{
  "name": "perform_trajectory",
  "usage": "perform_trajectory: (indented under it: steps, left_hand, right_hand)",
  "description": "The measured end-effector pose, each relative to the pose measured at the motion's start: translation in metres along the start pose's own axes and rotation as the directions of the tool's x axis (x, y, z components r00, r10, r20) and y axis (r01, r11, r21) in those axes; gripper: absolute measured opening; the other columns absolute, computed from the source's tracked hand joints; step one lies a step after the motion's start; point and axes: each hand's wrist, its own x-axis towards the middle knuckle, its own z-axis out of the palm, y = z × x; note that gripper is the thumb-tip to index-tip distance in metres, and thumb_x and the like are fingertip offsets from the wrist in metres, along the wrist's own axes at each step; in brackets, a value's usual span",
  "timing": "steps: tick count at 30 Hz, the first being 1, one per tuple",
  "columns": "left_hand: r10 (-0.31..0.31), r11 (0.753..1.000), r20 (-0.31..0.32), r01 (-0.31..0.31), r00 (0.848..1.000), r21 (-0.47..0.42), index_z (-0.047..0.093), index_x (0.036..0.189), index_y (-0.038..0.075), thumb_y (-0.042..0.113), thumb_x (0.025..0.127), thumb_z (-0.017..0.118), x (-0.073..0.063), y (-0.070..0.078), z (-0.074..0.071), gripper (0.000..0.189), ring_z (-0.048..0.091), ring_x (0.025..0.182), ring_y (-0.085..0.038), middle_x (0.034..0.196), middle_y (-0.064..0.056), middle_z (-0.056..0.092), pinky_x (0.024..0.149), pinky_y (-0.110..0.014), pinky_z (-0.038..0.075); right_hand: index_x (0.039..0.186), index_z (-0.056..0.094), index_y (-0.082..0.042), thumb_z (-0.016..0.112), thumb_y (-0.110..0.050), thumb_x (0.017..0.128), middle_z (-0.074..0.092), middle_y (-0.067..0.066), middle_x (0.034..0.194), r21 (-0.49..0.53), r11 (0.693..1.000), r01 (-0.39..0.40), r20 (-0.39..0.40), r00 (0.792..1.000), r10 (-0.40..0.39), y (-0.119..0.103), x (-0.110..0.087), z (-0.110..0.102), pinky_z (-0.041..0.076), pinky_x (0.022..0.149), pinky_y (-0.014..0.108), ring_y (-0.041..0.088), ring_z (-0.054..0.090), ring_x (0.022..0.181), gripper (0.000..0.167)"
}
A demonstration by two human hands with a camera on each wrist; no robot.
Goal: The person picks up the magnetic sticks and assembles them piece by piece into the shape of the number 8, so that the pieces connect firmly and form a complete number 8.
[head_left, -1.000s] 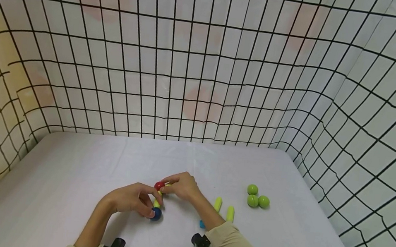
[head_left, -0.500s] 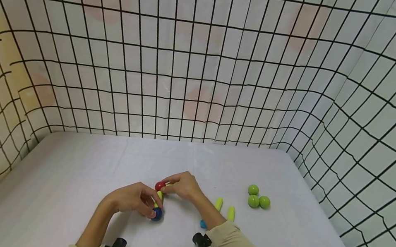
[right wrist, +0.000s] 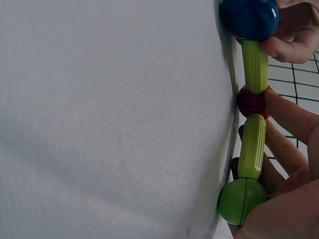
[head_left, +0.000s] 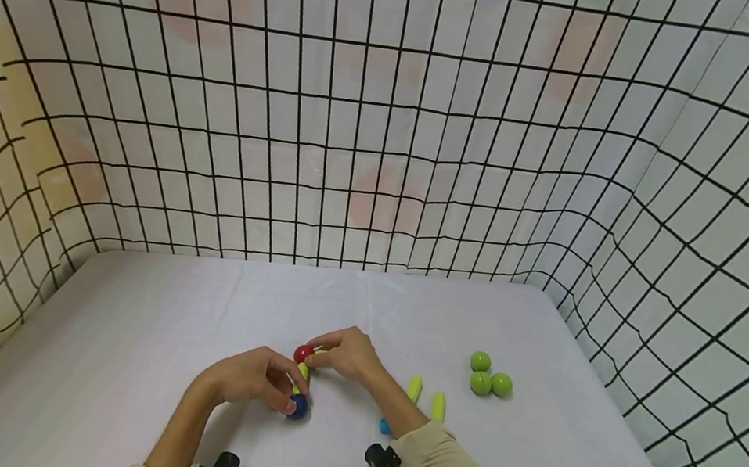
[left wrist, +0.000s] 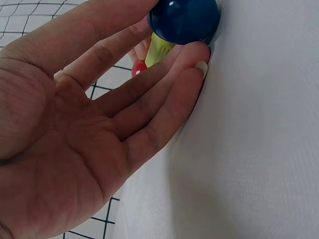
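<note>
A toy chain of balls and sticks lies on the white table. From the right wrist view, it runs from a blue ball point(right wrist: 250, 19) through a yellow-green stick point(right wrist: 255, 67), a red ball point(right wrist: 251, 103) and a second yellow-green stick point(right wrist: 252, 147) to a green ball point(right wrist: 239, 200). My left hand point(head_left: 252, 377) pinches the blue ball between thumb and fingers. My right hand point(head_left: 348, 352) holds the far part of the chain, one finger on the red ball and the thumb by the green ball. In the head view the right hand hides the green ball.
Three loose green balls point(head_left: 480, 382) sit together on the right of the table point(head_left: 552, 446). Two more yellow-green sticks point(head_left: 439, 406) and a small blue piece point(head_left: 385, 426) lie partly behind the right forearm. Black netting point(head_left: 386, 148) stands around the back and sides.
Both hands keep their hold on the chain in nearly the same place. The left fingers and the stick beside the blue ball have shifted slightly; the head view has drifted a little.
</note>
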Motion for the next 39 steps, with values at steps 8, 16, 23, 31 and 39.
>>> perform_trajectory:
  steps: [8, 16, 23, 31, 39]
  left_hand:
    - [-0.008, 1.000, -0.013, 0.008, 1.000, -0.006, 0.077, 0.103, 0.007, 0.009, 0.084, 0.080, -0.002, 0.002, 0.001, 0.020, 0.061, 0.077, -0.019, 0.084, -0.012, 0.072, 0.074, -0.034, 0.047]
    - [-0.026, 1.000, -0.026, 0.026, 0.999, -0.005, 0.076, 0.104, 0.007, 0.010, 0.084, 0.080, -0.002, 0.001, 0.000, 0.021, 0.060, 0.077, -0.018, 0.082, -0.009, 0.071, 0.074, -0.034, 0.046]
    - [-0.029, 1.000, -0.051, 0.029, 0.998, -0.004, 0.077, 0.106, 0.009, 0.012, 0.085, 0.079, 0.000, 0.000, 0.000, 0.021, 0.058, 0.078, -0.017, 0.083, -0.006, 0.069, 0.072, -0.034, 0.046]
    - [-0.054, 0.998, -0.118, 0.056, 0.992, 0.012, 0.077, 0.109, 0.009, 0.015, 0.087, 0.079, 0.002, 0.001, -0.001, 0.023, 0.060, 0.087, -0.019, 0.095, -0.005, 0.072, 0.075, -0.033, 0.049]
    - [-0.069, 0.998, -0.169, 0.067, 0.983, -0.014, 0.076, 0.113, 0.009, 0.016, 0.089, 0.077, 0.006, -0.001, 0.001, 0.025, 0.064, 0.083, -0.018, 0.097, -0.005, 0.074, 0.076, -0.033, 0.053]
  right_hand:
    - [0.105, 0.082, -0.022, 0.082, -0.029, 0.084, 0.077, 0.000, 0.109, -0.012, 1.000, 0.014, 0.002, 1.000, -0.014, 0.000, 0.000, 0.001, 0.050, 0.096, 0.048, 0.026, 0.064, 0.119, 0.022]
    - [0.105, 0.082, -0.021, 0.082, -0.032, 0.084, 0.077, -0.001, 0.109, 0.002, 1.000, -0.022, 0.021, 1.000, 0.022, -0.002, 0.002, -0.006, 0.050, 0.099, 0.049, 0.026, 0.063, 0.120, 0.024]
    - [0.112, 0.079, -0.018, 0.083, -0.033, 0.083, 0.076, 0.004, 0.110, -0.059, 0.998, -0.031, -0.022, 0.999, 0.030, -0.002, -0.002, -0.023, 0.055, 0.084, 0.041, 0.024, 0.067, 0.105, 0.032]
    - [0.118, 0.077, -0.014, 0.084, -0.026, 0.082, 0.074, 0.009, 0.116, -0.147, 0.989, 0.008, -0.105, 0.994, -0.024, 0.005, -0.017, -0.056, 0.054, 0.089, 0.044, 0.027, 0.064, 0.109, 0.038]
    - [0.110, 0.078, -0.016, 0.085, -0.024, 0.082, 0.074, 0.004, 0.106, -0.204, 0.979, 0.000, -0.066, 0.998, -0.014, 0.018, -0.042, -0.076, 0.054, 0.079, 0.036, 0.019, 0.062, 0.098, 0.030]
